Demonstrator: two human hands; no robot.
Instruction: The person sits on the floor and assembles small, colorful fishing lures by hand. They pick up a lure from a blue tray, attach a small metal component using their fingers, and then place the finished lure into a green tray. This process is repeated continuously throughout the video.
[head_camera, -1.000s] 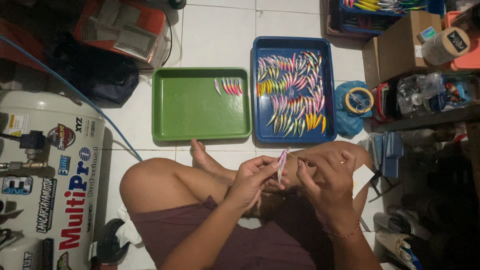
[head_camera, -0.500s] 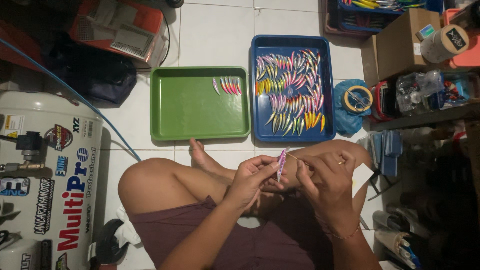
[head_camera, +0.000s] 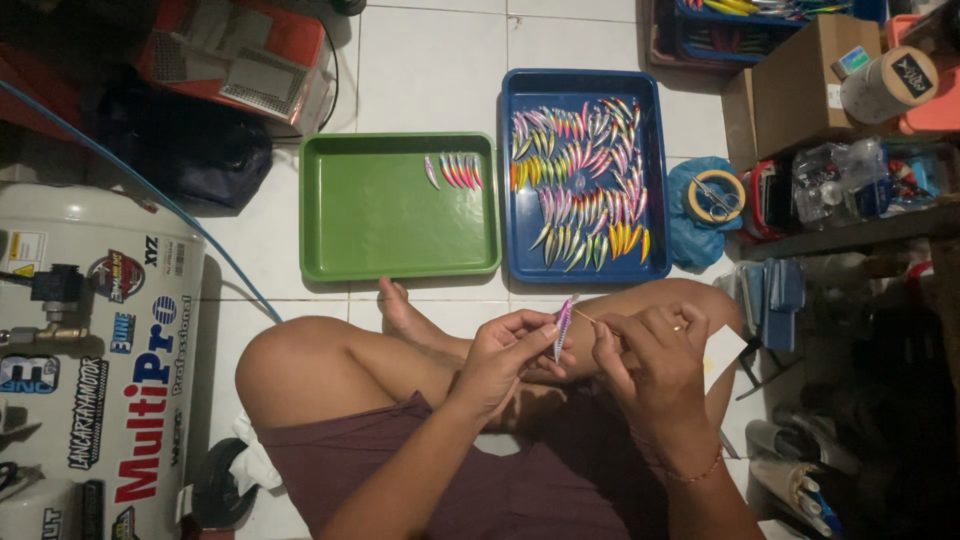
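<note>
White floor tiles, person sitting cross-legged at the bottom of the frame. Left hand (head_camera: 505, 352) is pinched shut around a small pink-purple fishing lure (head_camera: 562, 327), held upright at lower centre. Right hand (head_camera: 650, 350) is curled closed on a thin stick-like tool (head_camera: 583, 316) whose tip touches the lure. Looks like detail work on one lure. Upper centre, the green tray (head_camera: 380, 215) holds a few lures, while the blue tray (head_camera: 520, 90) beside it is packed.
</note>
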